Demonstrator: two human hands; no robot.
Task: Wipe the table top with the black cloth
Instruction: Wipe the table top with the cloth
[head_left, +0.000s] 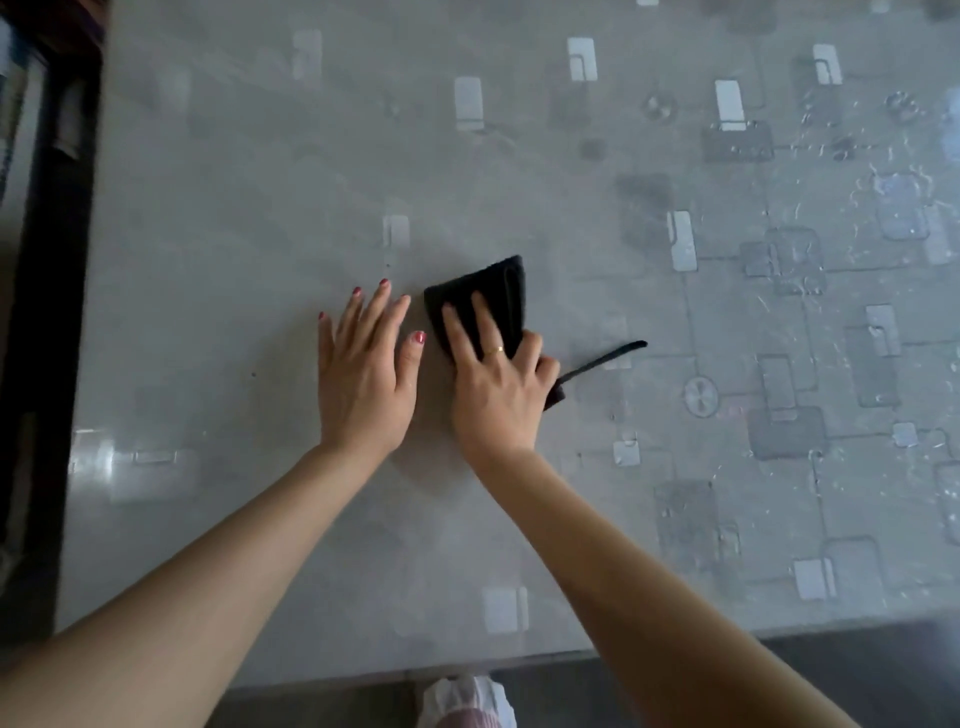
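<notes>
Wiping is under way, we judge. The right hand (496, 384) presses the black cloth (485, 306) onto the worktop (234, 234), near its middle and toward the near edge. Two fingers (485, 325) lie straight across the fabric; the outer ones curl round its right edge, gripping it. A thin tail of cloth (605, 358) trails out to the right, flat on the surface.

The left hand (363, 379) rests palm-down just beside the cloth, fingers spread wide and straight, holding nothing; it seems to brace us.

Materials: the cloth is folded into a rough wedge, matte and soft, with stacked layers showing at its far edge. The worktop is smooth and glossy, grey, printed with pale and dark rounded rectangles joined by thin lines. On the right side we note whitish flecks and streaks (857, 234), possibly residue or only glare; the view is too soft to settle it. The left part looks plainer, with a couple of small dark specks (388, 266) beyond the left fingertips.

Next move, as we read it: keep flat pressure and sweep the cloth toward the flecked right side, overlapping strokes. The loose tail may drag, so tucking it in would help.
</notes>
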